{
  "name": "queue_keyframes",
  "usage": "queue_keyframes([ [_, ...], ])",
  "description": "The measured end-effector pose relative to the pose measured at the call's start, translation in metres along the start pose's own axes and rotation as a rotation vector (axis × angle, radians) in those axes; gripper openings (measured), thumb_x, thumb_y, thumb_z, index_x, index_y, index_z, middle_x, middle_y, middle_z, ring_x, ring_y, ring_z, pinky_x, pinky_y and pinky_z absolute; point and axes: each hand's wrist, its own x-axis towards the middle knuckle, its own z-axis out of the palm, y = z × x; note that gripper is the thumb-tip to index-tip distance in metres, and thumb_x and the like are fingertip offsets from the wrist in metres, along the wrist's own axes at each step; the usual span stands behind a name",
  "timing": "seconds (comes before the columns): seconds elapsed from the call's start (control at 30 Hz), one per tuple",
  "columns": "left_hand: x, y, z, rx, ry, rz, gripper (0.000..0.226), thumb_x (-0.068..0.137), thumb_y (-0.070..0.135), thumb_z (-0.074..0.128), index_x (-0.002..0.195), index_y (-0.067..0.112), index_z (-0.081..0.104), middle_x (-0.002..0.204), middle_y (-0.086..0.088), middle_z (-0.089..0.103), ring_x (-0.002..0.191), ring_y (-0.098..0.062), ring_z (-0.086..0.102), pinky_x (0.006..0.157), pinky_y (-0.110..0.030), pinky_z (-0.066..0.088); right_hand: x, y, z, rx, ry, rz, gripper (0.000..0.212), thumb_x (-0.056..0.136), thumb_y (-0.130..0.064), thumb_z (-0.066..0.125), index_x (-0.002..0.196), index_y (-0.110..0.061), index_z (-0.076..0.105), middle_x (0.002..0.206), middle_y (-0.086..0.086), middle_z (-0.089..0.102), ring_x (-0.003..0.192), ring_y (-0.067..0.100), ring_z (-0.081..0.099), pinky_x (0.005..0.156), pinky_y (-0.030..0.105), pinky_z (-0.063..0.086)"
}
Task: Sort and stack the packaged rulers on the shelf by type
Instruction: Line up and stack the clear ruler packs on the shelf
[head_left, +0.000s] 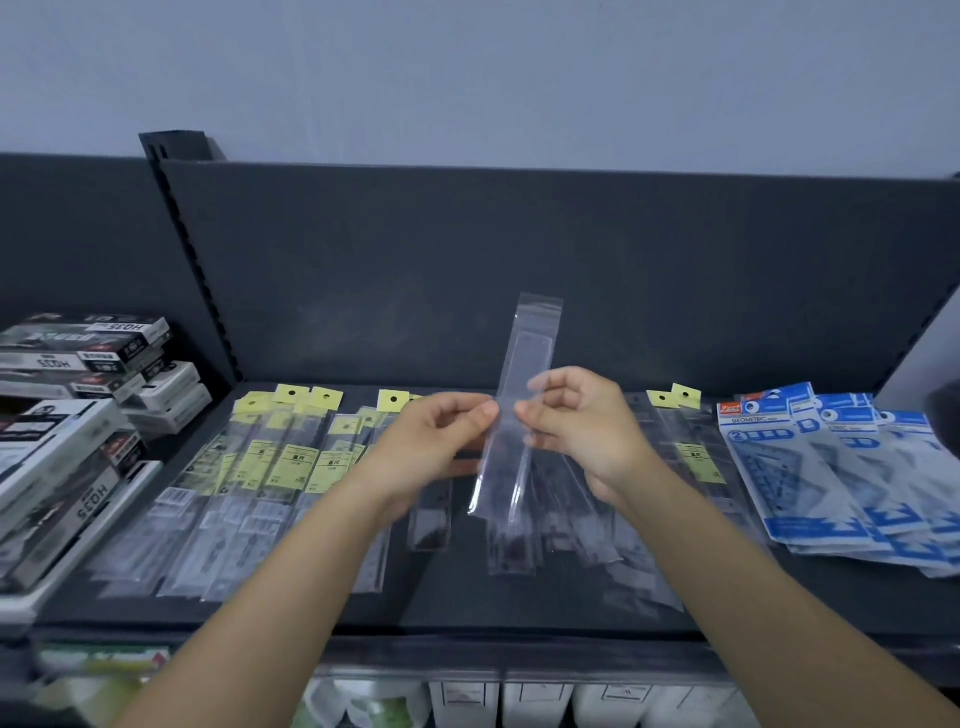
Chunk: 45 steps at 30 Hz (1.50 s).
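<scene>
Both forearms reach in from the near edge, over the dark shelf (467, 608). The left hand (436, 441) and the right hand (582, 431) meet above the middle of the shelf, palms turned toward each other. Each grip is pinching one side edge of a clear packaged ruler (530, 343). The pack stands nearly upright, leaning a little to the right at its top, lifted off the shelf. Under it lie more clear ruler packs (514, 545). To the left lie yellow-labelled rulers (280, 467), beside stacked boxes (78, 415). To the right lie blue geometry sets (810, 467). Far behind stands the dark back panel (519, 249).
</scene>
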Motion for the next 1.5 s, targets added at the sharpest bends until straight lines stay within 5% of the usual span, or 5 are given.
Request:
queue_keyframes([
  [0.37,-0.010,0.000,-0.026,0.109,0.124,0.053,0.005,0.087,0.004,0.064,0.089,0.007,0.068,0.070,-0.010,0.067,0.064,-0.014,0.062,0.059,-0.025,0.051,0.012,0.009,0.027,-0.049,0.033,0.000,0.035,0.084,-0.010,0.070,0.117,-0.015,0.059,0.092,0.001,0.065,0.086,0.016,0.065,0.071,0.025,0.056],
  [0.67,-0.007,-0.011,-0.041,0.286,0.204,0.008,0.009,0.088,0.010,0.065,0.081,0.015,0.064,0.075,-0.003,0.063,0.065,-0.012,0.057,0.054,-0.020,0.049,0.013,0.014,0.043,-0.159,-0.091,0.020,0.019,0.085,-0.006,0.068,0.102,-0.016,0.065,0.095,0.005,0.067,0.083,0.014,0.066,0.068,0.021,0.054],
  [1.07,-0.004,-0.042,-0.043,0.713,0.230,-0.040,0.049,0.086,0.018,0.068,0.132,0.015,0.050,0.064,0.006,0.064,0.064,-0.008,0.062,0.073,-0.031,0.054,0.028,0.025,0.001,-0.573,0.000,0.025,0.022,0.082,-0.010,0.072,0.102,-0.017,0.067,0.104,0.002,0.067,0.093,0.015,0.062,0.087,0.029,0.051],
  [1.23,-0.006,-0.043,-0.036,1.258,0.187,0.000,0.040,0.088,0.042,0.061,0.123,0.023,0.057,0.111,0.000,0.060,0.105,-0.020,0.056,0.085,-0.030,0.046,0.023,0.031,-0.029,-0.878,-0.005,0.066,0.038,0.082,-0.017,0.073,0.119,-0.015,0.064,0.120,-0.001,0.063,0.106,0.013,0.057,0.089,0.024,0.044],
  [1.5,0.008,-0.047,-0.025,1.310,0.067,0.190,0.040,0.093,0.035,0.055,0.132,0.027,0.052,0.134,0.008,0.048,0.125,-0.018,0.041,0.102,-0.036,0.038,0.010,0.040,-0.035,-1.043,-0.106,0.183,0.073,0.074,-0.044,0.077,0.134,-0.011,0.051,0.133,0.005,0.054,0.120,0.022,0.052,0.099,0.035,0.045],
])
